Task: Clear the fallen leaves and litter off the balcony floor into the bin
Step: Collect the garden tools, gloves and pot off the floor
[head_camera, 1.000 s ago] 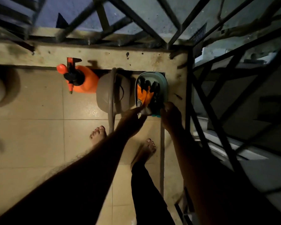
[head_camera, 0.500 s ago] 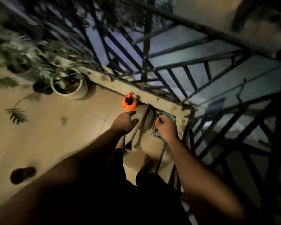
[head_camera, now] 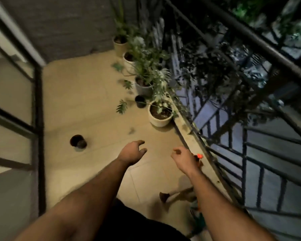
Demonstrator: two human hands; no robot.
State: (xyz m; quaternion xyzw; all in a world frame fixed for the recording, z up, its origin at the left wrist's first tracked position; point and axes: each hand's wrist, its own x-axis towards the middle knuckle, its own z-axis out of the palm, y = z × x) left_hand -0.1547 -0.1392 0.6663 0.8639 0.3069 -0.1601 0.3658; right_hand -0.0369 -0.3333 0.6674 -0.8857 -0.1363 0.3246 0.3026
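Head view: left hand (head_camera: 131, 152) and right hand (head_camera: 184, 158) both out front, fingers loosely curled, holding nothing. Fallen leaf (head_camera: 131, 130) on floor (head_camera: 80, 94) near white pot (head_camera: 161, 117). Likely light, brittle; pinch by the edge. Bin unclear.

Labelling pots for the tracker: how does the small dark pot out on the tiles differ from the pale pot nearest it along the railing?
The dark pot is almost black; the pale pot is cream. The dark pot is smaller. The dark pot shows no plant, while the pale pot holds a leafy one. The dark pot stands alone out on the tiles; the pale pot sits against the railing ledge. Both are round and open at the top.
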